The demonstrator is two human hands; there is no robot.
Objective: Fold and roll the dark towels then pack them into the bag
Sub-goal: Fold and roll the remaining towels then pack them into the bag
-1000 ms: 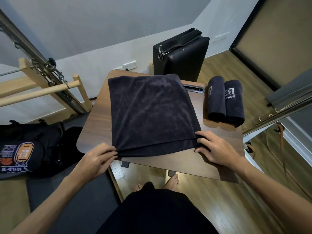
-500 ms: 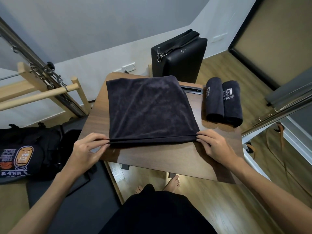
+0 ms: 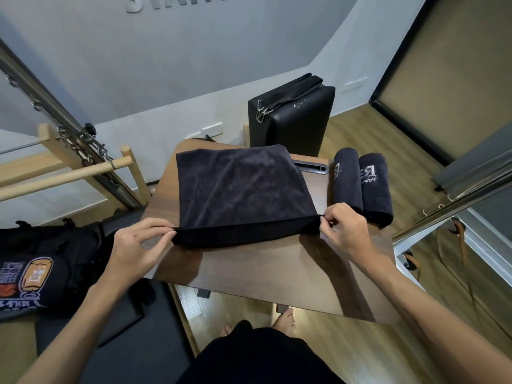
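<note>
left hand (image 3: 133, 246) and right hand (image 3: 342, 231) each pinch a near corner of the dark towel (image 3: 241, 195) at frame centre on the table (image 3: 277, 273); two rolled towels (image 3: 363, 187) right; the bag (image 3: 41, 270), seemingly, lower left.

Both hands lift the dark towel's (image 3: 241, 189) near edge off the wooden table (image 3: 291, 270), left hand (image 3: 135, 250) and right hand (image 3: 345, 230) pinching its corners; two rolled towels (image 3: 363, 187) lie right.

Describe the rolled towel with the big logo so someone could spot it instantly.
Find the brown table. On its right edge lie two dark rolled towels side by side. The right rolled towel shows a large pale logo on top; the left rolled towel shows only a sliver.
</note>
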